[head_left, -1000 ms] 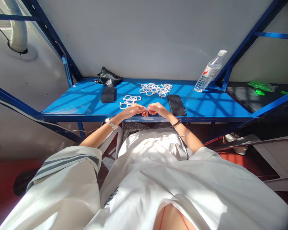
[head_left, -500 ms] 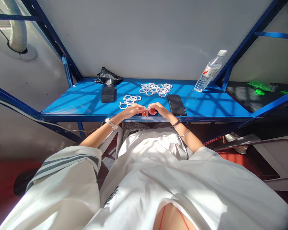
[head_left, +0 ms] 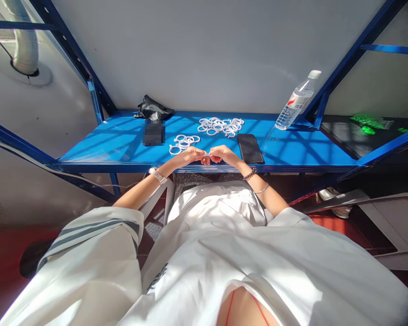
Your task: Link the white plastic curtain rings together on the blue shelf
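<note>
My left hand point(head_left: 192, 155) and my right hand point(head_left: 223, 154) meet just above the front edge of the blue table point(head_left: 285, 151). Between them, pinched by the fingers of both, is a small white plastic ring point(head_left: 207, 155), seen edge-on and mostly covered by fingertips. A small group of white plastic rings point(head_left: 184, 143) with little eyelets lies just beyond my left hand. Farther back, a larger pile of the same rings point(head_left: 220, 127) spreads across the table's middle. Close to my right hand lies a black phone point(head_left: 250, 148), flat on the tabletop.
At the back right stands a clear water bottle point(head_left: 295, 103) with a white cap. A crumpled black plastic bag point(head_left: 153, 107) and a blurred-out dark item point(head_left: 154, 132) lie at the left. Blue metal posts point(head_left: 353, 54) frame both sides of the table.
My right hand's fingers have shifted slightly and now cover more of the ring's right end. My left hand stays put, as do the rings on the table.
</note>
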Action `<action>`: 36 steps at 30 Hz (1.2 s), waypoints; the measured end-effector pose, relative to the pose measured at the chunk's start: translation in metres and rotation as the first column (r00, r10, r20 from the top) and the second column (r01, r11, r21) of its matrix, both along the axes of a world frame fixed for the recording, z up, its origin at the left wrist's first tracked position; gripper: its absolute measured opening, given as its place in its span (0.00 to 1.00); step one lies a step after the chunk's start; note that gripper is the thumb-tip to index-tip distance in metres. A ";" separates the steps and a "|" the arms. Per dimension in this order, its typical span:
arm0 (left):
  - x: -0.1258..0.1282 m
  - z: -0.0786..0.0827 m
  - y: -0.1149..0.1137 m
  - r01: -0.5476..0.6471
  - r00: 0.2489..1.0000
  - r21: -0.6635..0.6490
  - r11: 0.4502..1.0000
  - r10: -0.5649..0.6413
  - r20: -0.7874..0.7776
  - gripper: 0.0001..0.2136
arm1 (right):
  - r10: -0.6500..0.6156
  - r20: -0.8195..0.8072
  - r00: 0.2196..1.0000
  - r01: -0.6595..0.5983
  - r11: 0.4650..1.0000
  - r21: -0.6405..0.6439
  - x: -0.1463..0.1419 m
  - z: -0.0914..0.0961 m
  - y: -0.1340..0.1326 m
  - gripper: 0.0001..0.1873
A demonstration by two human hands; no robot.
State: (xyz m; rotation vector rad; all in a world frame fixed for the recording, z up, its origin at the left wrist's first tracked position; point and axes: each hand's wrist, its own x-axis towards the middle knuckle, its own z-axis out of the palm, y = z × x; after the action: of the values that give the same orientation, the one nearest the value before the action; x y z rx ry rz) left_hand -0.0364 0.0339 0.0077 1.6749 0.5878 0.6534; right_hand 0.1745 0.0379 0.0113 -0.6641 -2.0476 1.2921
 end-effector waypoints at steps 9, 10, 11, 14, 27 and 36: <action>0.002 0.000 -0.001 -0.012 1.000 -0.003 1.000 0.012 -0.003 0.17 | -0.004 -0.012 1.000 0.005 1.000 0.027 0.000 -0.004 0.002 0.22; 0.001 0.000 -0.001 -0.012 1.000 0.012 1.000 0.012 -0.006 0.17 | -0.005 -0.020 1.000 0.006 1.000 0.030 0.000 -0.004 0.002 0.23; 0.001 0.000 -0.001 -0.012 1.000 0.036 0.999 0.012 -0.013 0.18 | -0.007 -0.027 1.000 0.007 1.000 0.031 0.000 -0.004 0.002 0.23; 0.000 -0.001 0.000 -0.020 0.998 0.115 0.993 0.026 -0.050 0.21 | -0.006 -0.036 0.999 0.007 1.000 0.029 0.000 -0.003 0.002 0.23; 0.006 -0.001 -0.002 -0.033 0.997 0.021 0.999 0.031 0.071 0.23 | -0.051 -0.073 0.996 0.054 0.998 0.040 0.001 -0.003 0.003 0.23; 0.005 -0.004 0.000 -0.035 0.997 0.007 0.999 0.034 0.073 0.24 | -0.083 -0.095 0.992 0.085 0.996 0.018 0.000 -0.001 0.000 0.22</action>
State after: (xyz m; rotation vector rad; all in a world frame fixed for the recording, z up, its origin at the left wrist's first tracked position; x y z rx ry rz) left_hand -0.0318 0.0340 0.0040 1.6446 0.5635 0.7399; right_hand 0.1746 0.0376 0.0098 -0.6600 -1.9348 1.2280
